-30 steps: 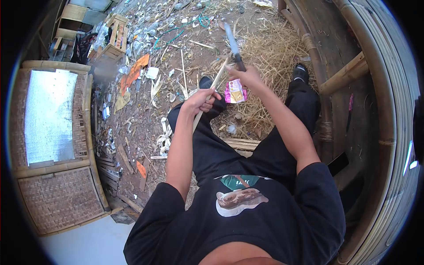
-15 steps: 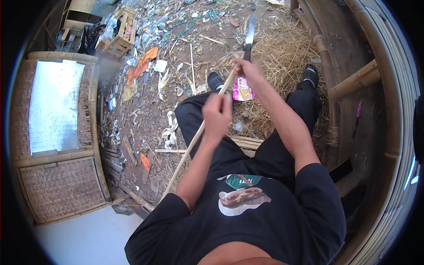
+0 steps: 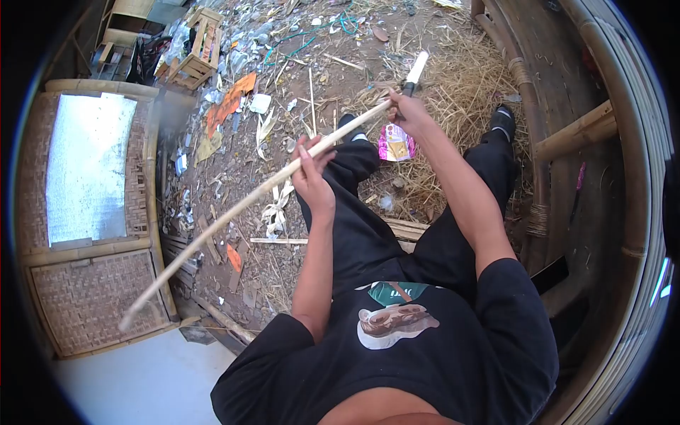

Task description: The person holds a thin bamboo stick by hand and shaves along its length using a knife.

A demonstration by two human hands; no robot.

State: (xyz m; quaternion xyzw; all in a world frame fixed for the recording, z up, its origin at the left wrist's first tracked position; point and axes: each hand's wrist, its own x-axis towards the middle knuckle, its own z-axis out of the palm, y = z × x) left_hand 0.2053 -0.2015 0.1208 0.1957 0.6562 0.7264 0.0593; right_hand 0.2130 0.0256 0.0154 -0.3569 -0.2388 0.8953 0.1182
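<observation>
A long pale wooden stick [image 3: 234, 210] slants from lower left up to the middle of the head view. My left hand [image 3: 314, 182] grips it partway along, the thumb and fingers around the shaft. At its upper end, my right hand [image 3: 409, 115] is closed around the dark handle of a knife [image 3: 417, 69]. The blade points up and away, bright with glare. The fingers of that hand also touch the stick's tip; how they divide between knife and stick is partly hidden.
Straw [image 3: 460, 92] and scattered litter cover the dirt ground. A pink wrapper [image 3: 397, 144] lies between my feet. A wooden crate [image 3: 195, 53] stands at the upper left, woven bamboo panels [image 3: 99, 301] at left. A bamboo frame [image 3: 538, 184] runs along the right.
The stick has swung outward to the left, away from my left arm. My left hand has shifted left along with it. The knife blade has tilted to the right.
</observation>
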